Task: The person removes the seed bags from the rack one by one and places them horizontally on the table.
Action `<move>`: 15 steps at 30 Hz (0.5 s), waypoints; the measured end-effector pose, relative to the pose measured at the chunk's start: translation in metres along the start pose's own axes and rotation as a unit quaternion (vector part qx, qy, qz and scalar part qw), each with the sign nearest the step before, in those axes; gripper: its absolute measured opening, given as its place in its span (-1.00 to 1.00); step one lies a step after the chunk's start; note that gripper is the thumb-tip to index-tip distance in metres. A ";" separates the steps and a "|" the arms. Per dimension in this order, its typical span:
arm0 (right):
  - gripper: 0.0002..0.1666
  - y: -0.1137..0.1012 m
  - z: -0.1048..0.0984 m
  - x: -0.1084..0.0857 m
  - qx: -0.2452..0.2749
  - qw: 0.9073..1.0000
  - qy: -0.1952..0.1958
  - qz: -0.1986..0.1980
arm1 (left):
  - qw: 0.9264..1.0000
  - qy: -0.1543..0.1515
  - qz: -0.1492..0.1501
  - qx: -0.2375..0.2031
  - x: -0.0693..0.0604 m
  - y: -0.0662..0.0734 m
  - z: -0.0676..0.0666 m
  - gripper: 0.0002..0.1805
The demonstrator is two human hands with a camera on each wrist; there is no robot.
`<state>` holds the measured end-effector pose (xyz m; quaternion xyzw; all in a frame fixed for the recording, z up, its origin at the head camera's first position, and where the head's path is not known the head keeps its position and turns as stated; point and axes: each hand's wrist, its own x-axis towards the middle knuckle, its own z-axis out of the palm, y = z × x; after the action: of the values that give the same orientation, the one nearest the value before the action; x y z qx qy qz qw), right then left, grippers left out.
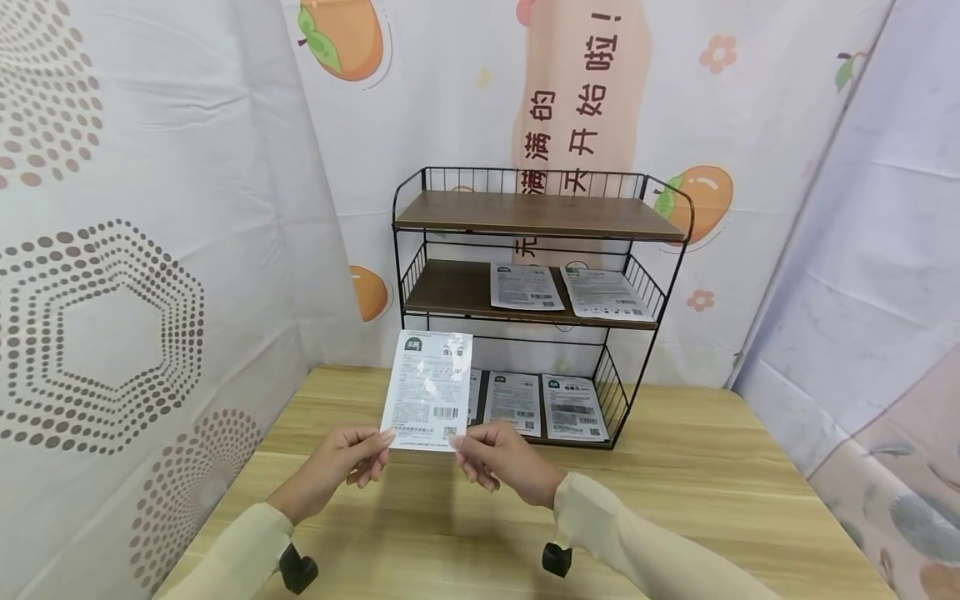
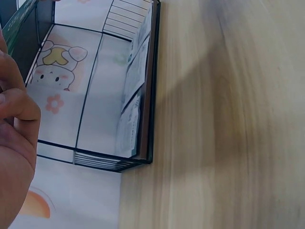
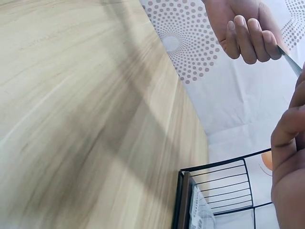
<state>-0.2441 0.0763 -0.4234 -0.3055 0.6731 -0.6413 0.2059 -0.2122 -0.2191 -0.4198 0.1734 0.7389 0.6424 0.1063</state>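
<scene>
Three brown, wood-look boards sit in one rack (image 1: 517, 215) of thin black metal wire, which has barred ends and a low barred rail round the top. Its middle shelf (image 1: 446, 287) carries two flat packets, a centre one (image 1: 527, 287) and a right-hand one (image 1: 606, 294), side by side. On the bottom shelf (image 2: 146, 129) lie three more in a row: a right-end packet (image 1: 574, 408) with a dark printed block, a middle packet (image 1: 513, 404), and a left packet (image 1: 474, 396) mostly covered in the head view. A sixth, the held packet (image 1: 429, 392), is up in the air over the table, in front of the rack's lower left part. It is a glossy white rectangle, thin when seen edge-on, with rows of fine print, one dark green emblem, one barcode and one square code. Both hands have hold of it, fingers curled in: the left hand (image 1: 337, 467) pinches its lower left corner and the right hand (image 1: 506, 458) its lower right corner. Two pale yellow sleeves (image 1: 645, 533) cover the forearms. The table (image 1: 712, 483) has a light, streaked wood grain, and behind the rack hangs a creased white cloth (image 1: 465, 108) printed with orange fruit, flowers and brown characters.
</scene>
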 end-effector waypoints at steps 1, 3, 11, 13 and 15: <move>-0.44 0.001 0.001 0.000 0.000 1.000 -0.001 0.001 | 1.000 0.001 -0.003 -0.001 -0.001 -0.001 0.000 -0.54; -0.43 0.004 0.004 0.000 0.001 1.000 -0.002 0.002 | 1.000 0.001 -0.005 -0.003 -0.004 -0.005 -0.001 -0.55; -0.42 0.015 0.013 -0.002 0.007 1.000 -0.003 0.014 | 1.000 -0.010 0.003 -0.008 -0.014 -0.017 -0.002 -0.59; -0.43 0.017 0.014 -0.002 0.007 1.000 -0.002 0.013 | 1.000 -0.012 0.007 -0.008 -0.015 -0.018 -0.003 -0.58; -0.45 0.018 0.017 -0.002 0.011 1.000 -0.001 0.012 | 1.000 -0.013 0.005 -0.006 -0.017 -0.018 -0.004 -0.57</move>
<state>-0.2343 0.0649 -0.4429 -0.2957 0.6697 -0.6455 0.2178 -0.2007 -0.2311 -0.4385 0.1844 0.7325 0.6453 0.1138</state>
